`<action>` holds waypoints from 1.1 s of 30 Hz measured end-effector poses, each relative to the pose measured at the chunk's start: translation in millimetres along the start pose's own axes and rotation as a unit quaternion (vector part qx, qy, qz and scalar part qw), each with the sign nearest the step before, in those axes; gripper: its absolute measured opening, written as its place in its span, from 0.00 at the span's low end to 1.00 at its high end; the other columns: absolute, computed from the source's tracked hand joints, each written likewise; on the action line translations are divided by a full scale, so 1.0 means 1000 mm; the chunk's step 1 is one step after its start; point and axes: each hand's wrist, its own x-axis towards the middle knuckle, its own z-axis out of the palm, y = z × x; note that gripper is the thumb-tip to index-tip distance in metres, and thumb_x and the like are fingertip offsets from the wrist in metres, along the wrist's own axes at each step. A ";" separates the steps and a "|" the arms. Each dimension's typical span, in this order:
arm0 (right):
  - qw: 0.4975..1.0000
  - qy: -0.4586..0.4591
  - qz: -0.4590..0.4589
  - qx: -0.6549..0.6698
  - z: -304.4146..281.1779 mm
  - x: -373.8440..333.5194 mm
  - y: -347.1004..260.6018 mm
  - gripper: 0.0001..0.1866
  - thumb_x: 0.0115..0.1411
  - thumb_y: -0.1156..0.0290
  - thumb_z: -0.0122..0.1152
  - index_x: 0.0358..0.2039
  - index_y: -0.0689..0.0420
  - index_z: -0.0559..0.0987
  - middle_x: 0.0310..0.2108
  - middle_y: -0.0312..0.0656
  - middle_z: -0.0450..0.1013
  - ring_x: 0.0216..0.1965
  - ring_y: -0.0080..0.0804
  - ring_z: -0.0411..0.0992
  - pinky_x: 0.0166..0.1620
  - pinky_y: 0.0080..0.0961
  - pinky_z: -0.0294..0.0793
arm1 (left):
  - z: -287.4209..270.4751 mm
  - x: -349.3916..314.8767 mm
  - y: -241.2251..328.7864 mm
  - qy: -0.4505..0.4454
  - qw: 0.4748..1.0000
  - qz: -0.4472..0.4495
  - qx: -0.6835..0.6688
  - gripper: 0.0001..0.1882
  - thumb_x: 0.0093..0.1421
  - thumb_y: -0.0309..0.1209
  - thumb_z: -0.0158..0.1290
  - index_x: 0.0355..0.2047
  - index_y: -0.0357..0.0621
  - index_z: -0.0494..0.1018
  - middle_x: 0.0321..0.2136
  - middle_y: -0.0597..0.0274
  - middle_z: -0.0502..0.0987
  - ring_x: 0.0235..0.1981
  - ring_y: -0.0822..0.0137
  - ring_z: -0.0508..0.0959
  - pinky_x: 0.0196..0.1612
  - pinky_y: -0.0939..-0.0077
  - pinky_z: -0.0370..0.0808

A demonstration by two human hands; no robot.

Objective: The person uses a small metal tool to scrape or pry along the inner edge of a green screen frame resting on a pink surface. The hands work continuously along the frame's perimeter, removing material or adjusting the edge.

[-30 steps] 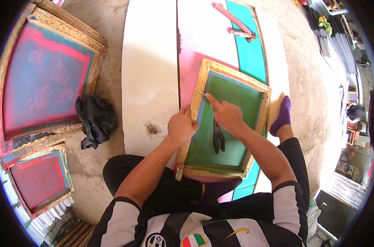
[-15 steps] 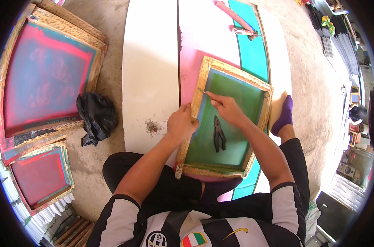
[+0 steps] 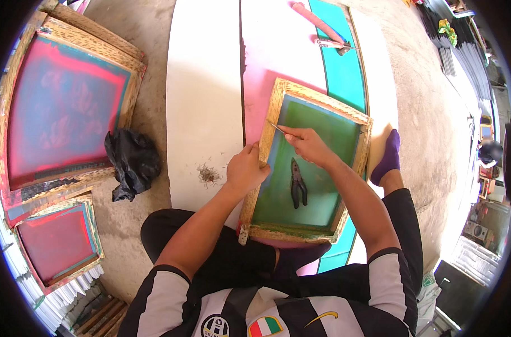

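Observation:
A wooden screen-printing frame (image 3: 317, 96) with green mesh (image 3: 328, 132) lies tilted before me on the painted boards. My left hand (image 3: 244, 171) is closed round its left rail, with the thumb on the inner side. In my right hand (image 3: 309, 146) I pinch a thin metal tool (image 3: 276, 127), too small to name. The tool's tip meets the upper part of that same rail. Dark-handled pliers (image 3: 298, 188) rest on the mesh, below my right hand. Left of the frame, a small heap of thin metal bits (image 3: 208, 173), resembling staples, sits on the white board (image 3: 202, 112).
Beyond the frame lie a hammer (image 3: 317, 21) with a pinkish handle and a cutter knife (image 3: 327, 43). A black plastic bag (image 3: 133, 160) and reddish screen frames (image 3: 70, 106) stand at the left. My foot in a purple sock (image 3: 387, 151) is right of the frame.
My right hand and the thin tool have shifted slightly left and down along the rail. My left hand keeps its hold; the frame and pliers stay nearly still.

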 end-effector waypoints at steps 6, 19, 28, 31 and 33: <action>0.943 0.036 0.013 -0.331 0.002 -0.016 -0.051 0.22 0.75 0.58 0.57 0.68 0.40 0.77 0.46 0.55 0.83 0.42 0.45 0.84 0.46 0.36 0.81 | -0.010 0.000 0.002 -0.022 0.999 -0.023 -0.010 0.42 0.54 0.40 0.67 0.64 0.27 0.70 0.49 0.43 0.80 0.41 0.44 0.85 0.46 0.54 0.84; 0.955 -0.063 0.222 0.186 -0.011 -0.011 -0.034 0.24 0.78 0.54 0.53 0.70 0.43 0.76 0.24 0.35 0.72 0.18 0.22 0.64 0.22 0.25 0.65 | -0.010 0.003 0.006 -0.055 0.997 -0.045 0.004 0.43 0.56 0.42 0.66 0.67 0.31 0.67 0.54 0.45 0.79 0.46 0.46 0.85 0.48 0.53 0.83; 0.961 0.122 -0.039 -0.245 0.021 -0.048 -0.017 0.21 0.74 0.59 0.54 0.66 0.33 0.78 0.38 0.51 0.82 0.40 0.55 0.82 0.43 0.50 0.81 | -0.010 -0.002 0.011 -0.009 0.999 -0.053 0.000 0.41 0.57 0.46 0.68 0.64 0.34 0.70 0.53 0.48 0.79 0.47 0.46 0.84 0.47 0.53 0.83; 0.952 0.106 -0.024 -0.286 0.021 -0.051 -0.033 0.21 0.73 0.59 0.55 0.65 0.33 0.79 0.34 0.51 0.82 0.37 0.53 0.82 0.40 0.51 0.81 | -0.011 -0.003 0.014 -0.010 0.996 -0.084 -0.015 0.41 0.56 0.44 0.69 0.65 0.36 0.70 0.51 0.46 0.80 0.50 0.44 0.83 0.50 0.51 0.81; 0.943 0.107 -0.030 -0.313 0.019 -0.053 -0.037 0.21 0.73 0.59 0.55 0.65 0.32 0.79 0.32 0.51 0.81 0.34 0.53 0.82 0.37 0.51 0.81 | -0.011 -0.003 0.014 -0.005 0.997 -0.078 -0.019 0.40 0.56 0.44 0.69 0.64 0.35 0.71 0.52 0.46 0.80 0.50 0.44 0.83 0.50 0.51 0.81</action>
